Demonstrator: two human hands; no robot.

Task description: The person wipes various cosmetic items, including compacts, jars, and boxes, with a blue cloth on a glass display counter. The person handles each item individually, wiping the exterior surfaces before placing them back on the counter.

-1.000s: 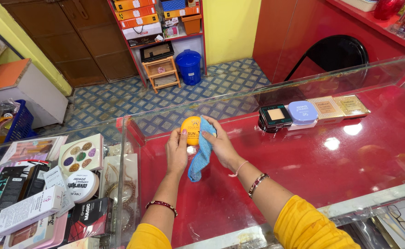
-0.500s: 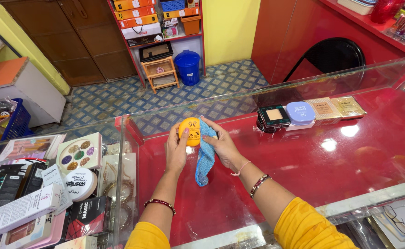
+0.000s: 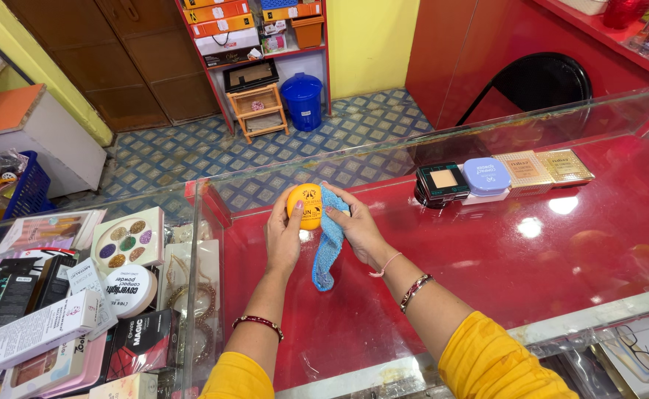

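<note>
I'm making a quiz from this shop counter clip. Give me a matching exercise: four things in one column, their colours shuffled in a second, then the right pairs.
Things:
1. round compact in the left hand
2. cloth in the right hand
3. bin on the floor
4. countertop

Colours:
A. red
B. light blue
C. orange
D. dark blue

Pairs: 1-C, 2-B, 3-D, 4-A

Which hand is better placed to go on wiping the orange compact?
The right hand, probably: it already holds the blue cloth against the orange compact, while the left hand grips the compact from below.
</note>
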